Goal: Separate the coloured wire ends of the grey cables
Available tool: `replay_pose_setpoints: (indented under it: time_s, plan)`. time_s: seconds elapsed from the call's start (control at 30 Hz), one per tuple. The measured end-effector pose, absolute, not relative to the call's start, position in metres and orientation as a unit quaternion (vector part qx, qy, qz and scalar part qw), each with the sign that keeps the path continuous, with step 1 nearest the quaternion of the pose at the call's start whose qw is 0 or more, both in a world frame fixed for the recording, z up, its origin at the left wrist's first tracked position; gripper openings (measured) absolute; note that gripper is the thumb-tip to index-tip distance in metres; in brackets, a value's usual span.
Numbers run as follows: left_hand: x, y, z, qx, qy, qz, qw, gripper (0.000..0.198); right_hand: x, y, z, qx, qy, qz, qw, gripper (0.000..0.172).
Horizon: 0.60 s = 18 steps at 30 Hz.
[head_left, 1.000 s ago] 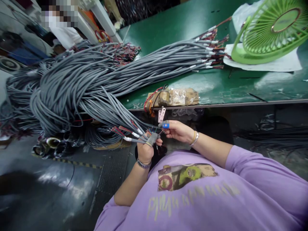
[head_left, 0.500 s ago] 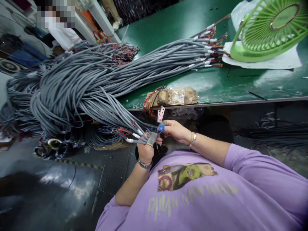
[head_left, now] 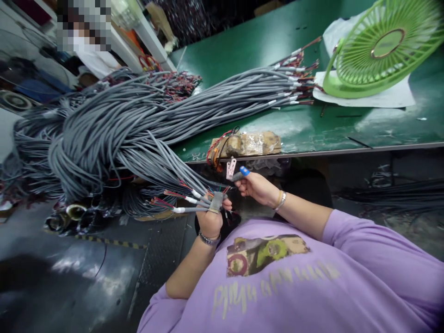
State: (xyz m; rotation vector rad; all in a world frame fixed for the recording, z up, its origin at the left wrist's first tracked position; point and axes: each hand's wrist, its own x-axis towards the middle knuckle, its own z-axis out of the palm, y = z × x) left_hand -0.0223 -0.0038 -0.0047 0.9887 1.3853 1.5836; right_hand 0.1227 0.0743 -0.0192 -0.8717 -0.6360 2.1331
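Left fingers [head_left: 227, 204] grip cables [head_left: 197, 203] near a brown block [head_left: 258, 144].

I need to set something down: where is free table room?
Bare green tabletop lies behind the grey cables, left of the fan; the front strip right of the wooden block is mostly bare. Cables crowd the left end.

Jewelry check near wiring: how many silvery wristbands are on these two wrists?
2: a silvery wristband behind the left hand, another behind the right hand, beside a yellowish band. Wrist undersides are hidden.
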Motion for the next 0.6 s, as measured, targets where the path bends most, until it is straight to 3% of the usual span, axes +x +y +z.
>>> replay_pose_setpoints:
  time_s: [0.17,0.6]
  plan:
    - [-0.020,0.006,0.013,0.411,0.526,0.568,0.482,0.028,0.117,0.094,-0.002,-0.317,-0.284,0.837,0.344,0.047]
    - [-0.018,0.017,0.021,0.402,0.549,0.509,0.527,0.030,0.103,0.094,0.010,-0.300,-0.210,0.839,0.403,0.042]
